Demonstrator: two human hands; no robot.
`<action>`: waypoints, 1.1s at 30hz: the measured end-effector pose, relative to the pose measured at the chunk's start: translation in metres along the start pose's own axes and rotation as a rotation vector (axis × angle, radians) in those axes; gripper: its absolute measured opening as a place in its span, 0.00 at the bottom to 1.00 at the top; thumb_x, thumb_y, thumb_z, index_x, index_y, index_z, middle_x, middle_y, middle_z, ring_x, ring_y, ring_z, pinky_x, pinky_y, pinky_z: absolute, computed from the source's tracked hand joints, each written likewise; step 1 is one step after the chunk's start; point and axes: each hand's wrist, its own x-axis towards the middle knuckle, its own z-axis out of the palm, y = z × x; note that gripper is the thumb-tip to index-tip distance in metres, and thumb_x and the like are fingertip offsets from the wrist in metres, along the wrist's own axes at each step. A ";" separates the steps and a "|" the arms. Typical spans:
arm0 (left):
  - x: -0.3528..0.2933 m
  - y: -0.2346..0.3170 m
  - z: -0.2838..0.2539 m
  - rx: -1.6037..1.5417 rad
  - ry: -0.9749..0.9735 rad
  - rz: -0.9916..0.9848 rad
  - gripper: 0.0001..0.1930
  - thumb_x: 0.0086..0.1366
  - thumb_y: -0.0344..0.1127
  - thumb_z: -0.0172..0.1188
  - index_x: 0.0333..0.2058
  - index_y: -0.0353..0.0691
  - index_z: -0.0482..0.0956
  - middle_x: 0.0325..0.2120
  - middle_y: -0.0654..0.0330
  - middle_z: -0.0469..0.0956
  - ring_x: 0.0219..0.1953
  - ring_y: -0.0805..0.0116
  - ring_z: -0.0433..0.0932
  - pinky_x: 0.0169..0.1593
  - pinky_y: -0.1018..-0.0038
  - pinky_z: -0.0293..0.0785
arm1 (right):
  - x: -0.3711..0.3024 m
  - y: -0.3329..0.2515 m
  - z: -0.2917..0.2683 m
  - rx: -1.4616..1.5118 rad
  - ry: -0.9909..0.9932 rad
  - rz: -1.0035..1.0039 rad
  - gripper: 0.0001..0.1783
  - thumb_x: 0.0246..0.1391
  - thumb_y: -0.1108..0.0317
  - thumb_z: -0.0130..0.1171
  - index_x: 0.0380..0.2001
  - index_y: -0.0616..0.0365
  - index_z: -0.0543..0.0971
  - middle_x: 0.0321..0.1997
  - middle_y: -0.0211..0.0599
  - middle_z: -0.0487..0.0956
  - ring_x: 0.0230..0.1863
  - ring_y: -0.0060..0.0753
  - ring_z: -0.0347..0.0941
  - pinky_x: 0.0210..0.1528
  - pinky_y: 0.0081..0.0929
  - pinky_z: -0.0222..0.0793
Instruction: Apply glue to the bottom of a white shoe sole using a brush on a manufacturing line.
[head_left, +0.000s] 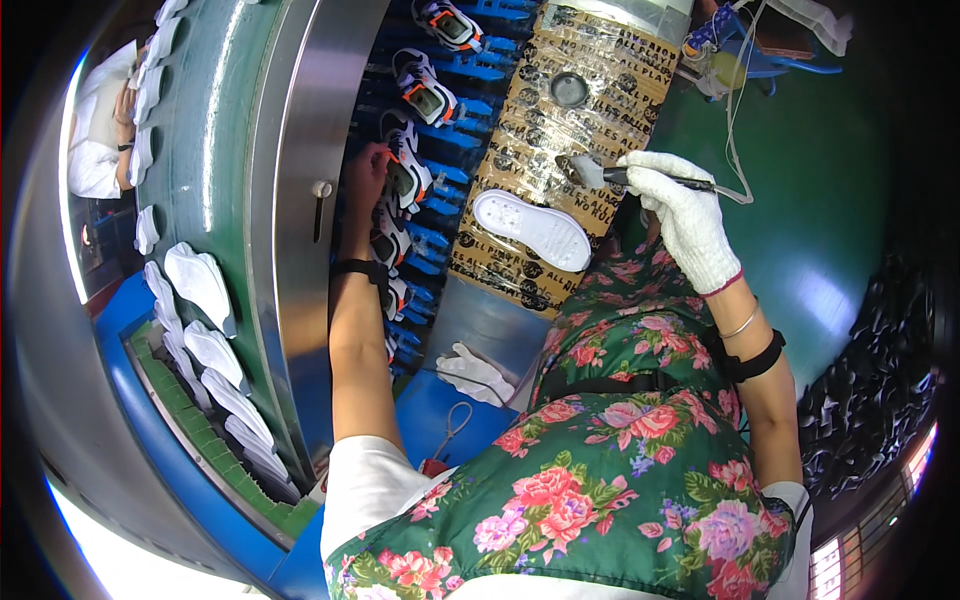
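My bare left hand (368, 170) reaches to the rack at the left, its fingers closed at the edge of a white, black and orange shoe (408, 180). My right hand (680, 205), in a white knitted glove, grips a black-handled brush (608, 176) over the tape-covered cardboard board (490, 265). The pale bristles point left, with a dark tip above the board. Nearer to me, a white shoe sole (532, 230) lies on the board, apart from both hands. A small round black dish (569, 90) sits at the board's far part.
More shoes (425, 88) stand along the blue-slatted rack (480, 72). Left of a metal rail (300, 200), a green conveyor (215, 110) carries white soles (200, 285). A white glove (475, 375) lies below the board. Dark pieces (870, 390) are heaped at right; a co-worker's arm (125, 110) shows far left.
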 end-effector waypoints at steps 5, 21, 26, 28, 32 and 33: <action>0.012 -0.008 -0.010 -0.203 -0.068 0.018 0.10 0.65 0.33 0.63 0.43 0.37 0.82 0.33 0.54 0.85 0.35 0.64 0.83 0.41 0.70 0.77 | 0.009 0.004 0.004 0.012 -0.014 0.009 0.13 0.53 0.74 0.67 0.42 0.61 0.85 0.40 0.32 0.85 0.37 0.18 0.77 0.37 0.17 0.68; 0.000 0.008 0.000 -0.197 -0.003 -0.126 0.08 0.65 0.32 0.62 0.40 0.36 0.83 0.36 0.52 0.85 0.38 0.64 0.84 0.43 0.71 0.77 | 0.003 0.003 -0.012 0.046 0.060 -0.035 0.14 0.53 0.75 0.66 0.45 0.63 0.84 0.42 0.35 0.85 0.38 0.20 0.79 0.36 0.16 0.69; -0.032 0.035 0.007 -0.093 0.072 0.003 0.11 0.64 0.31 0.64 0.45 0.37 0.81 0.51 0.53 0.81 0.51 0.65 0.81 0.53 0.71 0.75 | 0.011 0.005 -0.006 0.090 -0.013 -0.016 0.13 0.54 0.75 0.67 0.44 0.63 0.84 0.42 0.36 0.85 0.38 0.22 0.80 0.37 0.17 0.70; -0.031 0.040 0.007 -0.026 0.089 0.058 0.10 0.65 0.31 0.63 0.44 0.36 0.81 0.51 0.53 0.81 0.51 0.62 0.81 0.53 0.69 0.75 | 0.015 0.008 -0.006 0.088 -0.022 -0.011 0.13 0.54 0.75 0.66 0.44 0.63 0.84 0.41 0.36 0.85 0.38 0.22 0.80 0.37 0.16 0.70; -0.031 0.032 0.006 0.080 0.130 0.148 0.08 0.67 0.31 0.60 0.42 0.36 0.82 0.49 0.52 0.81 0.50 0.53 0.81 0.53 0.65 0.76 | 0.016 0.011 -0.004 0.085 -0.029 -0.015 0.13 0.54 0.76 0.66 0.44 0.63 0.84 0.40 0.36 0.85 0.38 0.22 0.80 0.37 0.16 0.70; -0.033 0.029 0.007 0.080 0.134 0.146 0.08 0.67 0.31 0.60 0.42 0.36 0.82 0.49 0.52 0.81 0.50 0.53 0.81 0.53 0.65 0.76 | 0.017 0.010 -0.004 0.082 -0.033 -0.015 0.13 0.54 0.76 0.66 0.44 0.63 0.84 0.40 0.36 0.85 0.38 0.22 0.80 0.37 0.16 0.70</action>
